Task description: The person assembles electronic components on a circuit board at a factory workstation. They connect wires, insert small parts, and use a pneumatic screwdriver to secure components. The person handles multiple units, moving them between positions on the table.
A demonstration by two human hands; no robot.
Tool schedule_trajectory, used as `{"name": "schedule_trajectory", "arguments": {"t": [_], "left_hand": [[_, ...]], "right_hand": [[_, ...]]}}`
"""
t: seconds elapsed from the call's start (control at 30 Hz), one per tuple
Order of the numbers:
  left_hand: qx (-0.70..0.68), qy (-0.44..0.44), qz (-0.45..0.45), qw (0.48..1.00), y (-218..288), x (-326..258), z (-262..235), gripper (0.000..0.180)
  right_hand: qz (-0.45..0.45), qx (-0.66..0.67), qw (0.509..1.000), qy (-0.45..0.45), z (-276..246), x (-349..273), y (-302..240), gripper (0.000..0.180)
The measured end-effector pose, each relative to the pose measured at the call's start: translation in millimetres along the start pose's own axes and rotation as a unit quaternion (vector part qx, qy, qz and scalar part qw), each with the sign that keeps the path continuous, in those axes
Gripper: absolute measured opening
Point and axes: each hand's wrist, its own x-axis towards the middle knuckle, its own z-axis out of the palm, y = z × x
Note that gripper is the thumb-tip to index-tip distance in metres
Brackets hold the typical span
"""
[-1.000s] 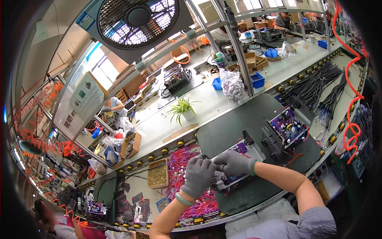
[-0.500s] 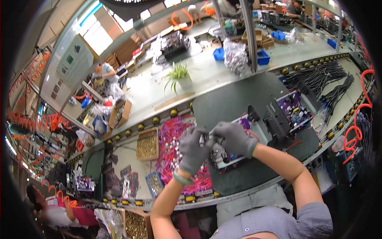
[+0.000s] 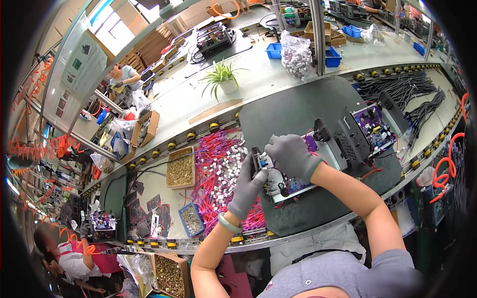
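Observation:
Both my hands wear grey gloves. My left hand (image 3: 246, 192) is closed around the edge of a small dark panel (image 3: 256, 160) with blue parts on its face, held upright at the left end of an open metal chassis (image 3: 325, 159). Right beside it, above the chassis, my right hand (image 3: 292, 156) is curled with its fingertips pressed together; whatever they hold is hidden. Wires and small components show inside the chassis below my hands. A purple circuit board (image 3: 310, 143) shows partly beyond my right hand. The chassis lies on a dark green mat (image 3: 293, 221).
Left of the mat lies a heap of pink and purple wires with white connectors (image 3: 223, 179), beside a box of brass screws (image 3: 181, 169) and a blue tray (image 3: 191, 219). Another chassis (image 3: 372, 126) and black cables (image 3: 397, 92) lie right. A co-worker (image 3: 74, 258) sits at far left.
My hands, which were close together, are a little apart, and the right one has risen slightly. The panel in my left hand shows more clearly. The head view has shifted a little.

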Motion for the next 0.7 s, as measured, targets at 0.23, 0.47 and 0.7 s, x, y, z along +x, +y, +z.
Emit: {"name": "schedule_trajectory", "arguments": {"t": [0.23,0.47,0.7], "left_hand": [[0.009,0.004,0.048,0.999,-13.3,0.1,-1.0,0.067],[0.069,0.016,0.021,0.997,-7.6,-2.8,1.4,0.061],[0.058,-0.016,0.002,0.998,-12.7,4.2,-7.7,0.055]], "right_hand": [[0.004,0.039,0.999,0.033,-4.5,-2.3,-2.0,0.009],[-0.013,0.070,0.997,-0.004,-0.8,-0.5,-3.8,0.010],[0.056,0.068,0.993,-0.076,-6.3,1.7,-11.3,0.014]]}}
